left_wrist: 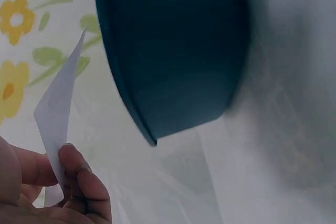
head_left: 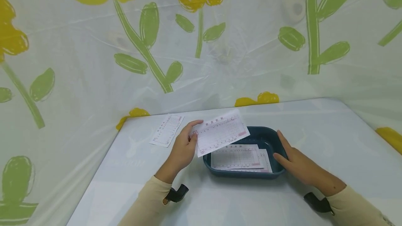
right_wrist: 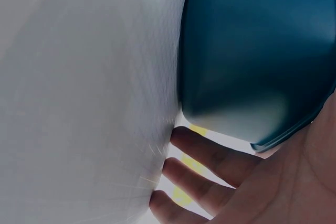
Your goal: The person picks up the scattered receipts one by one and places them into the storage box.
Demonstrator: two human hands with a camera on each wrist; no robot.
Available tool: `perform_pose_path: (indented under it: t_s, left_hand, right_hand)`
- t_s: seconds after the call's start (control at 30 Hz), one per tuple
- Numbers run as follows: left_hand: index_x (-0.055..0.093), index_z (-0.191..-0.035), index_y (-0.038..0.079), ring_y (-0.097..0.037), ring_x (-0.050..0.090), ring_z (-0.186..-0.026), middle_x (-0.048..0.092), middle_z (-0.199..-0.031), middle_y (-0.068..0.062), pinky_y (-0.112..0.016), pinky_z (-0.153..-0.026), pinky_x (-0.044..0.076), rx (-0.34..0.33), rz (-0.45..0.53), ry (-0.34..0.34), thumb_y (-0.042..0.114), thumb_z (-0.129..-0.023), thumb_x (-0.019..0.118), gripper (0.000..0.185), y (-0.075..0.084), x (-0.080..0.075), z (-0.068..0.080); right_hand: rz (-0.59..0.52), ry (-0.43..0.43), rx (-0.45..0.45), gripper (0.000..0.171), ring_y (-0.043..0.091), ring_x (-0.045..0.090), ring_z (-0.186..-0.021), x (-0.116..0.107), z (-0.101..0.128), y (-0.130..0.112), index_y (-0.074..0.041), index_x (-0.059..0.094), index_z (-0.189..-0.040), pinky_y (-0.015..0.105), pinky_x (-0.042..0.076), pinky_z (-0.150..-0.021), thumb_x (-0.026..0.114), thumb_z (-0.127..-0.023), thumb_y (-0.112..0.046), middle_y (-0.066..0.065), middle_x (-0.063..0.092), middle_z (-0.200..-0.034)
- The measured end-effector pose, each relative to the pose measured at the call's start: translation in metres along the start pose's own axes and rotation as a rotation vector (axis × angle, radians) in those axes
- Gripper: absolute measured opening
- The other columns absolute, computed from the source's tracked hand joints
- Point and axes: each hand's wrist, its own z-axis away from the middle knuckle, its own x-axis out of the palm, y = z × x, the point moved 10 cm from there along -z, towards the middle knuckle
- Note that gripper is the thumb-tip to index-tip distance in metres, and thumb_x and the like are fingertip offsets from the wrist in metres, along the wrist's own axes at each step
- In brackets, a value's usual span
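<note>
A dark teal tray (head_left: 270, 137) sits on the white table, with printed paper slips (head_left: 238, 158) lying flat inside it. My left hand (head_left: 185, 145) pinches another pink-lined slip (head_left: 221, 132) by its left edge and holds it over the tray's left rim. The left wrist view shows that slip (left_wrist: 56, 108) edge-on between thumb and fingers (left_wrist: 79, 182), next to the tray's outer wall (left_wrist: 173, 51). My right hand (head_left: 293, 159) lies with straight fingers against the tray's right side. In the right wrist view its fingers (right_wrist: 210, 171) rest beside the tray wall (right_wrist: 257, 51).
One more slip (head_left: 167, 129) lies flat on the table to the left of the tray. A floral plastic sheet (head_left: 201, 37) hangs behind and around the table (head_left: 329, 132). Dark straps sit on both cream sleeves.
</note>
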Motion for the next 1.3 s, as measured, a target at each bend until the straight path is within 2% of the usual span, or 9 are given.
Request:
perform_pose_path:
  t_s: [0.17, 0.27, 0.43, 0.53, 0.83, 1.03, 1.3]
  left_hand:
    - [0.05, -0.144, 0.025, -0.02, 0.057, -0.109, 0.049, -0.148, -0.008, -0.032, -0.083, 0.051, 0.04, -0.045, -0.039, 0.006, -0.104, 0.041, 0.045, 0.006, 0.02, -0.008]
    - [0.052, -0.142, 0.025, -0.019, 0.055, -0.112, 0.053, -0.143, -0.007, -0.035, -0.087, 0.048, 0.056, -0.063, -0.06, 0.005, -0.104, 0.043, 0.044, 0.009, 0.03, -0.012]
    - [0.053, -0.141, 0.024, -0.015, 0.054, -0.098, 0.06, -0.125, -0.006, -0.03, -0.082, 0.047, 0.065, -0.128, -0.105, 0.005, -0.104, 0.044, 0.043, 0.011, 0.046, -0.014]
    - [0.055, -0.14, 0.024, -0.014, 0.053, -0.093, 0.061, -0.119, -0.005, -0.028, -0.079, 0.047, 0.071, -0.163, -0.11, 0.005, -0.104, 0.046, 0.042, 0.009, 0.053, -0.013]
    - [0.06, -0.136, 0.024, -0.013, 0.053, -0.085, 0.063, -0.112, -0.005, -0.023, -0.075, 0.047, 0.138, -0.271, -0.08, 0.003, -0.102, 0.048, 0.041, 0.007, 0.066, -0.011]
    - [0.062, -0.135, 0.028, -0.011, 0.05, -0.079, 0.063, -0.106, -0.001, -0.021, -0.072, 0.042, 0.17, -0.371, -0.049, 0.003, -0.1, 0.054, 0.044, 0.01, 0.07, -0.004]
    - [0.058, -0.139, 0.027, -0.011, 0.055, -0.084, 0.066, -0.11, -0.001, -0.025, -0.075, 0.039, 0.167, -0.453, -0.055, 0.005, -0.098, 0.058, 0.046, 0.014, 0.07, -0.006]
  right_hand:
    - [-0.008, 0.003, -0.004, 0.087, 0.056, 0.017, -0.147, 0.001, 0.0, 0.002, -0.011, -0.011, -0.16, 0.07, 0.022, -0.112, 0.045, -0.104, -0.047, 0.029, 0.007, -0.165]
    - [-0.017, 0.007, -0.009, 0.087, 0.055, 0.016, -0.147, 0.0, 0.0, 0.001, -0.013, -0.012, -0.16, 0.071, 0.021, -0.112, 0.045, -0.104, -0.047, 0.028, 0.005, -0.165]
    - [-0.04, 0.009, -0.014, 0.086, 0.055, 0.014, -0.148, 0.0, 0.001, 0.001, -0.012, -0.011, -0.16, 0.071, 0.02, -0.112, 0.046, -0.104, -0.045, 0.028, 0.004, -0.165]
    - [-0.048, 0.014, -0.026, 0.086, 0.055, 0.014, -0.148, -0.001, 0.001, 0.0, -0.012, -0.011, -0.16, 0.071, 0.02, -0.112, 0.046, -0.104, -0.044, 0.027, 0.004, -0.166]
    - [-0.051, 0.009, -0.027, 0.085, 0.054, 0.013, -0.148, -0.001, 0.0, 0.0, -0.011, -0.011, -0.16, 0.071, 0.02, -0.112, 0.046, -0.105, -0.043, 0.026, 0.004, -0.166]
    - [-0.058, 0.002, -0.029, 0.085, 0.053, 0.011, -0.149, 0.0, 0.001, 0.002, -0.012, -0.011, -0.16, 0.071, 0.019, -0.112, 0.045, -0.105, -0.043, 0.025, 0.002, -0.167]
    - [-0.05, 0.01, -0.019, 0.086, 0.053, 0.014, -0.149, -0.001, -0.001, 0.0, -0.012, -0.012, -0.16, 0.071, 0.021, -0.112, 0.046, -0.104, -0.043, 0.025, 0.005, -0.166]
